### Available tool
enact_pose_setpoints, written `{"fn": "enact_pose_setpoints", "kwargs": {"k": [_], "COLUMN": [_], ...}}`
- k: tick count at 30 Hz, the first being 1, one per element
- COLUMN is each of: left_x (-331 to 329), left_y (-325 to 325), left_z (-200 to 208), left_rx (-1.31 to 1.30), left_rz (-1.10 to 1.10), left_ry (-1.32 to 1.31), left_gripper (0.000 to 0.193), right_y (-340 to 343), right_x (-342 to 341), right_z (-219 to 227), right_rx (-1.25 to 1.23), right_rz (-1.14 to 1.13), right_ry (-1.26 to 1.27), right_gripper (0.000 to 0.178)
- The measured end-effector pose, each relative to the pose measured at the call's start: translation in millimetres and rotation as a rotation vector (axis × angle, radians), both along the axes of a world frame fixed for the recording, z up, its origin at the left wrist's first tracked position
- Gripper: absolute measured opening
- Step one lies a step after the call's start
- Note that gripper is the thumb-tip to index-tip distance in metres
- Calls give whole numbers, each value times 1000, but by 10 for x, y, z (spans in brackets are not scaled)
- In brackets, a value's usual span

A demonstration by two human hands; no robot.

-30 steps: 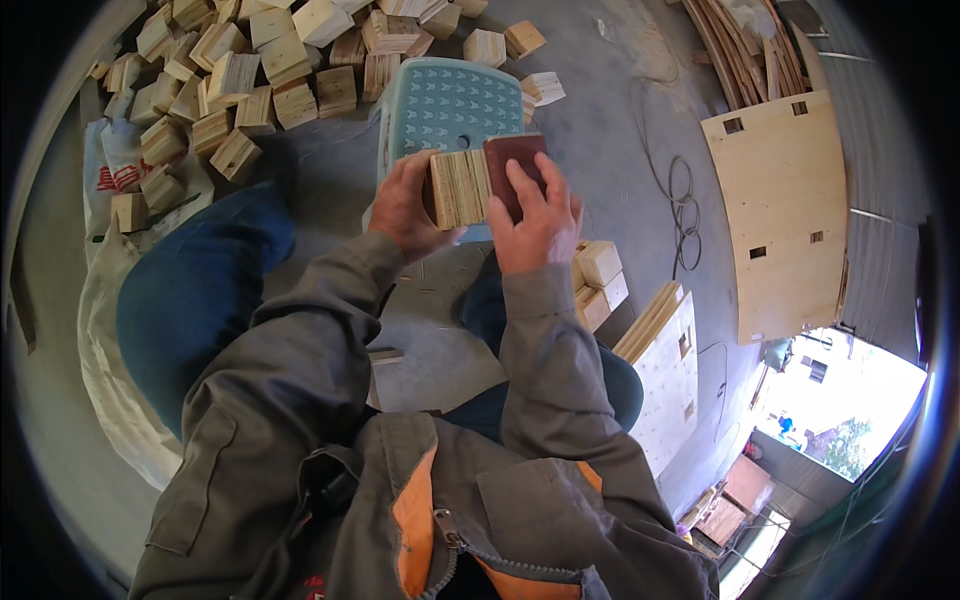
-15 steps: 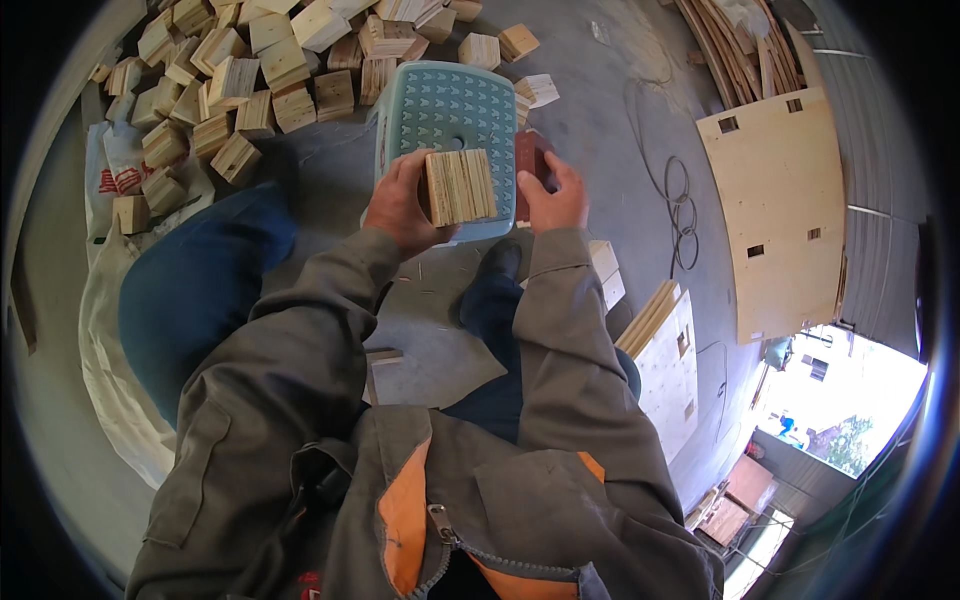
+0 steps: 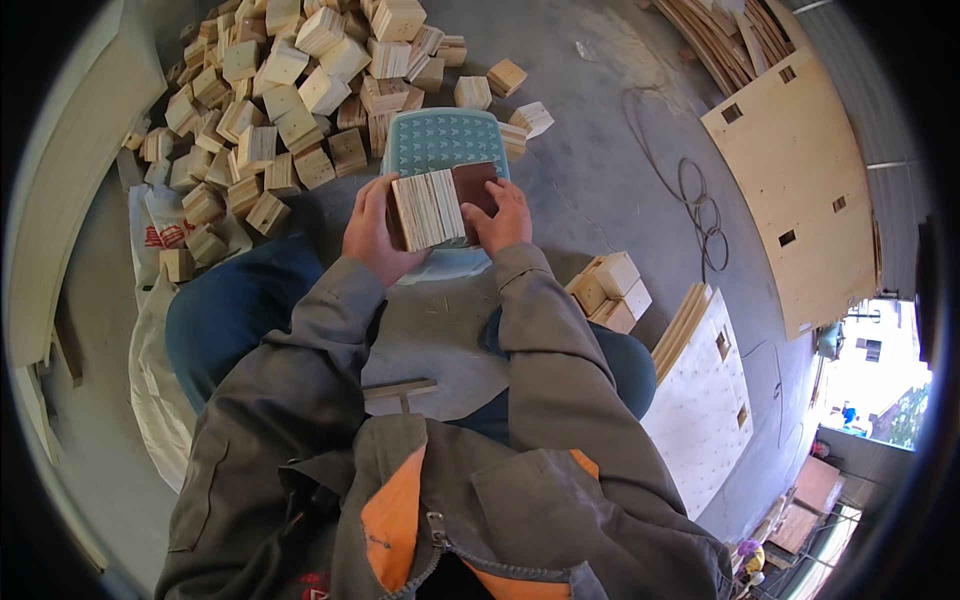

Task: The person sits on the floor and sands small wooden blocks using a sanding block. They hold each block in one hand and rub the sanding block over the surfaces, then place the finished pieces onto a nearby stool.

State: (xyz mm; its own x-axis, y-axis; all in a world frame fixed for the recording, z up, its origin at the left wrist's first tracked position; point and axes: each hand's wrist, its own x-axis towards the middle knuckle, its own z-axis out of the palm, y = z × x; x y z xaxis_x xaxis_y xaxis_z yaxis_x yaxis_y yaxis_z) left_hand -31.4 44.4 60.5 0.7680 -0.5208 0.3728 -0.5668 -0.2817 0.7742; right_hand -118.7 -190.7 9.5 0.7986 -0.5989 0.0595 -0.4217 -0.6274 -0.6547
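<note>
A plywood block (image 3: 426, 210), its layered edges facing up, sits in my left hand (image 3: 376, 236) with the fingers wrapped round its left side. My right hand (image 3: 507, 217) grips a reddish-brown flat-faced piece (image 3: 474, 183) between thumb and fingers. The brown piece lies right against the right side of the block; whether the two are joined cannot be seen. Both are held above the near part of a pale blue-green plastic stool (image 3: 440, 135), which has a raised pattern on its top.
A large heap of plywood blocks (image 3: 285, 95) lies beyond and to the left, partly on a white sack (image 3: 160, 330). Several blocks (image 3: 612, 285) are stacked by my right knee, near leaning plywood panels (image 3: 700, 400). A cable (image 3: 690, 205) coils on the floor before a big board (image 3: 800, 190).
My right hand has brought the brown piece leftward against the block, so the gap between them has closed. The whole view has also shifted, showing more of the heap.
</note>
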Motion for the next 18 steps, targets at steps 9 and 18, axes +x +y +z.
{"fn": "enact_pose_setpoints", "kwargs": {"k": [9,18], "left_x": [-160,-483], "left_y": [194,373], "left_z": [245,15], "left_rx": [-565,-316], "left_rz": [135,34], "left_ry": [1651,1507], "left_gripper": [65,51], "right_y": [9,901], "right_x": [-378,-1294], "right_z": [656,794], "right_rx": [59,366], "right_rz": [-208,-62], "right_ry": [-122,-230], "right_gripper": [61,81]}}
